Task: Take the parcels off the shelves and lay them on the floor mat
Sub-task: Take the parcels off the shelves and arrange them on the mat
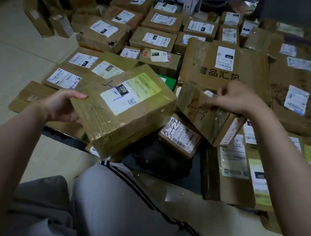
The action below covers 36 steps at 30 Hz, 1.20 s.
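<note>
Fingers of the left hand (63, 108) clamp one edge of the large taped parcel (125, 105); those of the right hand (235, 101) pinch the smaller parcel (205, 118) at its top. Both tilt above the crowded floor mat (196, 176) beneath them; either edge-grip could slip, dropping its parcel crookedly.

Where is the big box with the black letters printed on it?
In the head view the big box lies right of centre, flat among the other parcels, just behind the right hand, which grips a smaller parcel.
</note>
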Motion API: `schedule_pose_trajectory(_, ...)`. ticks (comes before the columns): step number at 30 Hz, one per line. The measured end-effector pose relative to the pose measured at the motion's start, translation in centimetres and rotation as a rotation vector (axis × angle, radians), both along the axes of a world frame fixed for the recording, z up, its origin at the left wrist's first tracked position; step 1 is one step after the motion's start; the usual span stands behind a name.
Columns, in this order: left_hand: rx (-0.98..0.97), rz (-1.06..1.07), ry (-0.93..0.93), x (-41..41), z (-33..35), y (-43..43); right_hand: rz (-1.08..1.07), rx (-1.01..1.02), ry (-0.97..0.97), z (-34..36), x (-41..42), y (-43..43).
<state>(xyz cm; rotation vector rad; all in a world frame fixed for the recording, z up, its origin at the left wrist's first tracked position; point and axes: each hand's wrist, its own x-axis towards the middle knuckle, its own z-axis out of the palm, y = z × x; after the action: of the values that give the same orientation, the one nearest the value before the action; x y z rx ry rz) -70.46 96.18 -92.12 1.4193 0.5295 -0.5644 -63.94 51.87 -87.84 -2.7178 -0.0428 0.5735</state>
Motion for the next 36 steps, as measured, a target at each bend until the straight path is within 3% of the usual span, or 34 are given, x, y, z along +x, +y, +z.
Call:
schedule_pose_trajectory(4,0.06,-0.287,0.141,0.4,-0.4,-2.6,-0.161,0.041,-0.223,0.9,0.8,-1.8)
schedule_pose_trajectory(8,0.059,-0.503,0.258,1.0,-2.3,-7.0,-0.293,0.241,-0.324,1.0,0.7,-1.4)
schedule_pose_trajectory(19,0.026,-0.981,0.313,4.9,-5.3,-15.4,-0.262,0.449,-0.508,-3.8,-2.0,2.7)
schedule_pose_trajectory(26,0.066,-1.263,0.416,5.3,-6.6,-15.1,-0.308,0.531,-0.638,-5.2,-2.0,2.0)
schedule_pose_trajectory(29,0.108,-1.187,0.349,4.7,-7.5,-15.2,-0.339,0.551,-0.655,-5.7,-2.1,2.1)
schedule_pose_trajectory(36,-0.02,-0.943,0.223,4.8,-9.1,-13.8,-0.362,0.54,-0.711,-6.5,-2.7,2.1)
